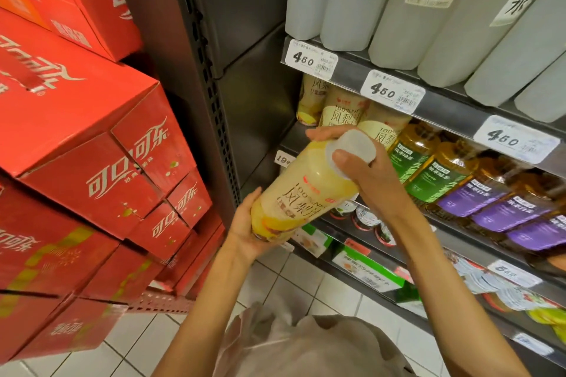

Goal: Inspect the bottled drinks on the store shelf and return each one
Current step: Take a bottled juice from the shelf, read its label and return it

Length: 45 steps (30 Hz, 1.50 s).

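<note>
A yellow juice bottle with a white cap and a cream label is tilted in front of the shelf, cap toward the upper right. My left hand cups its base from below, fingers curled round it. My right hand grips the white cap end from above, thumb across the cap. Three matching yellow juice bottles stand on the middle shelf just behind the held one.
Grey-white bottles fill the top shelf. Green-label and purple-label tea bottles stand to the right on the middle shelf. Red cola cartons are stacked high at the left. A dark shelf upright separates them. White tiled floor lies below.
</note>
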{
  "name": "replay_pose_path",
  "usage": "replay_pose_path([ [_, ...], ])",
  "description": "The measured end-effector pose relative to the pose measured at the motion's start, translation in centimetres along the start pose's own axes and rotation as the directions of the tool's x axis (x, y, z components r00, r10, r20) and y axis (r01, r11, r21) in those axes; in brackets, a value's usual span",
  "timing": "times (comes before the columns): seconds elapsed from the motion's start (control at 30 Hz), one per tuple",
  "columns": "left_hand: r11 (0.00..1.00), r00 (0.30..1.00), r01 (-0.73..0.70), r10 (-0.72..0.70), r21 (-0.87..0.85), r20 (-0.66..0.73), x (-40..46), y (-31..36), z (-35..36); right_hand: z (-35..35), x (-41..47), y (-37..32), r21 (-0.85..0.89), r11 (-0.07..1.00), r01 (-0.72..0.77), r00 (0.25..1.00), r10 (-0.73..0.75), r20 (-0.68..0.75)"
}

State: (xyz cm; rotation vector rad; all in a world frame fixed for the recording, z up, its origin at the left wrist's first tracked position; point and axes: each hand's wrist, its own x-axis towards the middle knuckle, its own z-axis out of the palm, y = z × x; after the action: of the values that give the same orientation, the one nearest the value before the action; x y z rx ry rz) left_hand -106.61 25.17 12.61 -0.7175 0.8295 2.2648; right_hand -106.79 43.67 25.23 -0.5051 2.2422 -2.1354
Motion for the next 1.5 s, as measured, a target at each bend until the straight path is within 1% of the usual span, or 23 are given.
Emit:
replay_pose_path([
  [0.03, 1.0, 1.0, 0.001, -0.001, 0.02, -0.029, -0.5, 0.7, -0.1, 0.1, -0.4, 0.7, 0.116, 0.993, -0.037, 0.992, 0.051, -0.113],
  [0.07, 0.998, 0.999, 0.001, 0.002, 0.059, -0.047, -1.1, 1.4, -0.2, 0.2, -0.8, 1.4, 0.287, 0.956, -0.058, 0.969, 0.123, -0.213],
  [0.1, 0.993, 0.999, -0.009, 0.015, 0.118, -0.049, -1.7, 2.1, -0.3, 0.2, -1.3, 2.1, 0.462, 0.885, -0.055, 0.937, 0.205, -0.283],
  [0.13, 0.982, 0.998, -0.031, 0.039, 0.185, -0.041, -2.5, 2.6, -0.3, 0.0, -1.8, 2.9, 0.602, 0.798, -0.032, 0.905, 0.28, -0.322],
  [0.17, 0.967, 0.998, -0.061, 0.067, 0.247, -0.019, -3.2, 2.9, -0.2, -0.2, -2.3, 3.7, 0.697, 0.717, -0.012, 0.88, 0.338, -0.333],
  [0.23, 0.935, 0.992, -0.119, 0.123, 0.333, 0.011, -4.7, 2.8, 0.3, -0.4, -3.2, 4.8, 0.796, 0.605, 0.013, 0.851, 0.412, -0.326],
  [0.3, 0.907, 0.986, -0.16, 0.168, 0.39, 0.014, -5.7, 2.0, 0.9, -0.6, -3.7, 5.5, 0.836, 0.549, 0.021, 0.828, 0.459, -0.323],
  [0.4, 0.861, 0.982, -0.159, 0.186, 0.483, -0.009, -6.4, 0.8, 1.5, -0.9, -4.0, 5.8, 0.86, 0.51, 0.001, 0.799, 0.517, -0.307],
  [0.5, 0.851, 0.983, -0.117, 0.172, 0.512, -0.06, -7.0, -0.4, 1.4, -1.5, -4.2, 5.8, 0.849, 0.523, -0.075, 0.76, 0.581, -0.291],
  [0.57, 0.883, 0.984, -0.125, 0.168, 0.452, -0.054, -7.4, -1.4, 0.9, -2.0, -4.0, 5.6, 0.838, 0.53, -0.126, 0.76, 0.594, -0.262],
  [0.63, 0.92, 0.99, -0.104, 0.132, 0.377, -0.051, -7.9, -2.4, 0.4, -2.3, -3.7, 4.9, 0.824, 0.54, -0.172, 0.781, 0.584, -0.22],
  [0.7, 0.952, 0.996, -0.05, 0.068, 0.303, -0.049, -8.1, -3.0, 0.1, -2.4, -3.3, 4.3, 0.828, 0.539, -0.158, 0.816, 0.543, -0.198],
  [0.77, 0.968, 1.0, -0.004, 0.009, 0.251, -0.019, -8.3, -3.1, 0.0, -2.3, -2.7, 3.8, 0.825, 0.549, -0.135, 0.851, 0.49, -0.187],
  [0.83, 0.97, 0.999, 0.018, -0.026, 0.244, 0.03, -8.4, -3.1, 0.0, -2.2, -2.1, 3.4, 0.789, 0.598, -0.139, 0.87, 0.455, -0.192],
  [0.9, 0.965, 0.995, 0.026, -0.051, 0.262, 0.089, -8.7, -3.2, 0.0, -1.9, -1.5, 3.2, 0.774, 0.619, -0.134, 0.867, 0.451, -0.21],
  [0.97, 0.962, 0.986, 0.032, -0.074, 0.27, 0.149, -9.1, -3.6, -0.1, -1.8, -0.8, 3.0, 0.79, 0.602, -0.116, 0.842, 0.481, -0.244],
  [1.03, 0.954, 0.976, 0.008, -0.073, 0.3, 0.207, -9.4, -3.9, -0.5, -1.7, -0.5, 2.9, 0.812, 0.569, -0.129, 0.833, 0.506, -0.222],
  [1.13, 0.919, 0.964, -0.026, -0.082, 0.394, 0.253, -9.5, -3.9, -0.7, -1.6, -0.3, 2.7, 0.822, 0.541, -0.178, 0.853, 0.501, -0.145],
  [1.2, 0.875, 0.958, -0.034, -0.109, 0.483, 0.265, -9.3, -4.1, -0.2, -1.3, -0.2, 2.4, 0.809, 0.549, -0.211, 0.873, 0.478, -0.098],
  [1.27, 0.834, 0.963, -0.078, -0.078, 0.546, 0.256, -9.0, -4.7, 0.7, -0.9, 0.1, 1.9, 0.759, 0.599, -0.257, 0.885, 0.46, -0.064],
  [1.33, 0.839, 0.971, -0.105, -0.031, 0.534, 0.239, -8.6, -5.5, 1.0, -0.6, 0.3, 1.4, 0.704, 0.645, -0.297, 0.882, 0.467, -0.056],
  [1.4, 0.855, 0.972, -0.132, 0.013, 0.501, 0.234, -8.3, -5.9, 0.9, -0.8, 0.3, 1.5, 0.68, 0.668, -0.304, 0.866, 0.49, -0.095],
  [1.5, 0.895, 0.954, -0.152, 0.022, 0.418, 0.299, -8.1, -5.6, 1.1, -1.0, -0.4, 2.1, 0.681, 0.675, -0.285, 0.864, 0.488, -0.122],
])
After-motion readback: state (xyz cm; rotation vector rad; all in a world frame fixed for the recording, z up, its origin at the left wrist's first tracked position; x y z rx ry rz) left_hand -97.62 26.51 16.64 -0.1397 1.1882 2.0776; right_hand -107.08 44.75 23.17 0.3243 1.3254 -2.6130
